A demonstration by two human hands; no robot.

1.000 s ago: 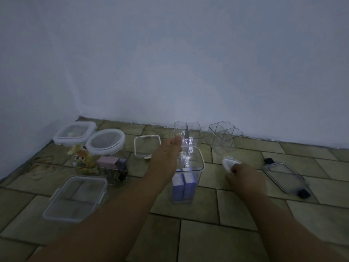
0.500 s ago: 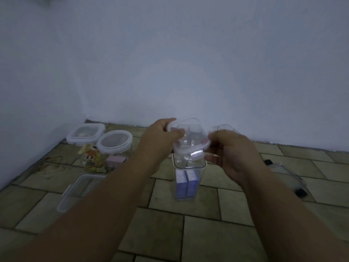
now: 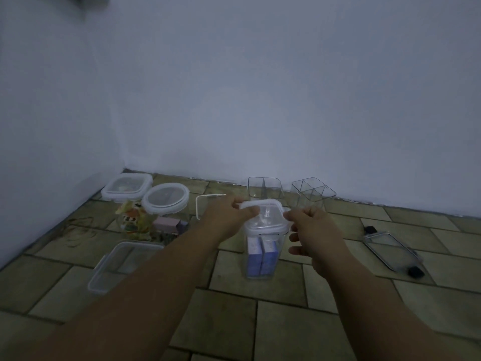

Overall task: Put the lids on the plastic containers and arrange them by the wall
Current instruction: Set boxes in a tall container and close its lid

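A tall clear container (image 3: 261, 256) with two blue boxes inside stands on the tiled floor at centre. A white-rimmed clear lid (image 3: 265, 217) rests tilted on its mouth. My left hand (image 3: 229, 217) grips the lid's left edge with thumb and fingers. My right hand (image 3: 315, 233) holds the lid's right edge, its lower fingers spread. Two lidded jars, one square (image 3: 127, 188) and one round (image 3: 165, 201), stand by the left wall corner.
Two open divided clear boxes (image 3: 265, 187) (image 3: 313, 194) stand by the back wall. A low rectangular container (image 3: 117, 264) lies at front left, a white-rimmed piece (image 3: 205, 204) behind my left hand, and a flat lid with black clips (image 3: 393, 252) at right.
The right hand picked up the lid from the floor and brought it over the tall container. Both hands have now lowered it onto the container's mouth.
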